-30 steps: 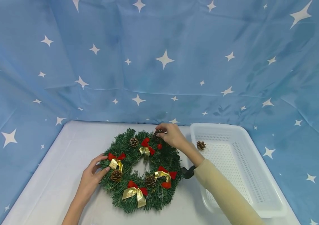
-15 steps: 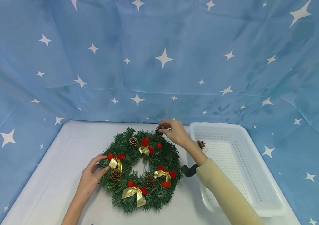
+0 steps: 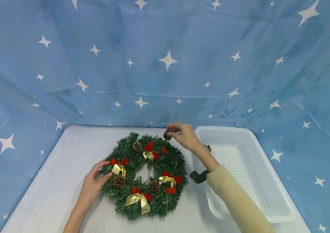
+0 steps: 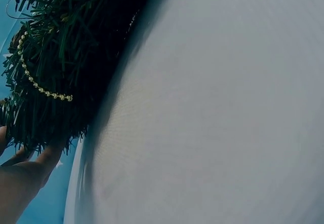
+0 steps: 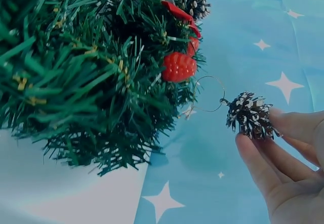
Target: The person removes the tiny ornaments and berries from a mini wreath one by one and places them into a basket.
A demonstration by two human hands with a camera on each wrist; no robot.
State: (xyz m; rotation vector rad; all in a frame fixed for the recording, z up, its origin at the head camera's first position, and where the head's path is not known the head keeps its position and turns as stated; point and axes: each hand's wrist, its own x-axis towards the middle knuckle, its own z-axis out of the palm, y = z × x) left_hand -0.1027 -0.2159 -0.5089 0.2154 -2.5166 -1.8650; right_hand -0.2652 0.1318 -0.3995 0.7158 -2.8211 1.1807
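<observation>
A green Christmas wreath [image 3: 174, 161] with red and gold bows lies on the white table. My left hand [image 3: 94, 183] grips its left outer edge, thumb on top near a bow [image 3: 119, 166]; in the left wrist view the fingers [image 4: 48, 158] reach into the greenery beside a gold bead string [image 4: 38, 86]. Just off the wreath's upper right, my right hand [image 3: 184, 136] pinches a pine cone [image 5: 250, 115] between thumb and fingertips. A thin wire loop [image 5: 207, 93] sticks out from the cone's end toward the wreath. A red berry [image 5: 179, 67] sits on the greenery close by.
To the right stands a white plastic basket [image 3: 282, 191]; another pine cone [image 3: 207, 148] at its left side is partly hidden by the right forearm. More pine cones [image 3: 119, 181] sit on the wreath. A blue star-patterned cloth [image 3: 153, 71] hangs behind the table.
My right hand has lifted the pine cone away from the wreath's upper right, shifting up and to the right. The left hand and the wreath stay in place.
</observation>
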